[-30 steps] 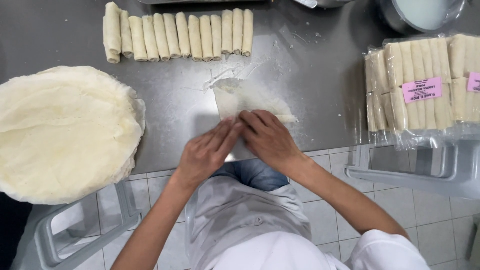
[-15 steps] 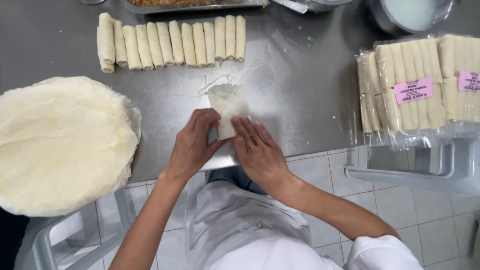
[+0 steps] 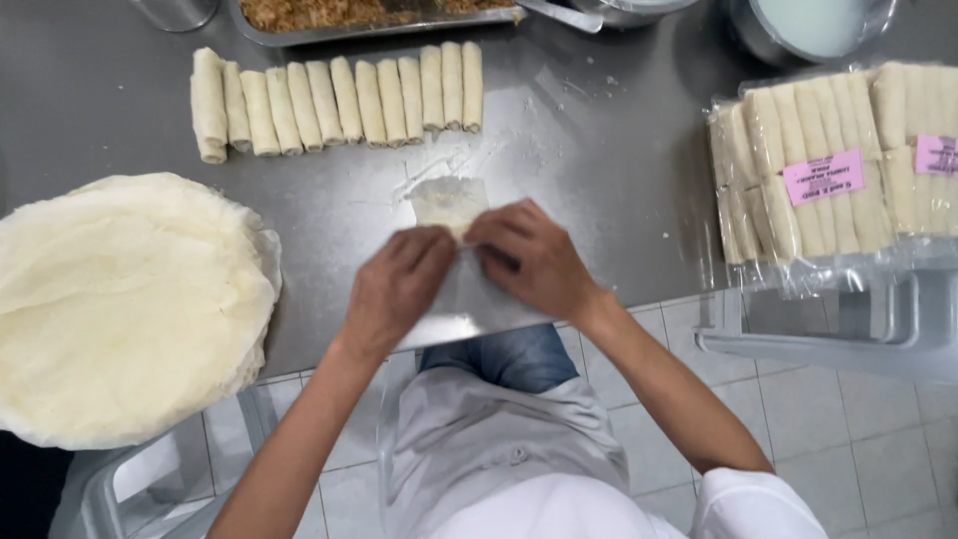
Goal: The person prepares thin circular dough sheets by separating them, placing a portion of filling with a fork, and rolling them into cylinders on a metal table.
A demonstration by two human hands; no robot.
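Both hands [image 3: 469, 265] palm-down, fingertips meeting — pinching the wrapper [image 3: 449, 203].

A brushed steel bench [image 3: 619, 200] is filling the upper part of the view, its dull grey surface catching soft, even light and showing faint smears of flour near the middle. Its front edge is running across the picture, tilted slightly. Below the edge, a floor [image 3: 858, 429] of pale square tiles with thin grey grout lines is showing. A grey metal frame [image 3: 848, 339] is jutting out beneath the bench on the right, and another grey metal frame [image 3: 130, 489] is sitting low on the left. A dark patch is lying in the bottom left corner.
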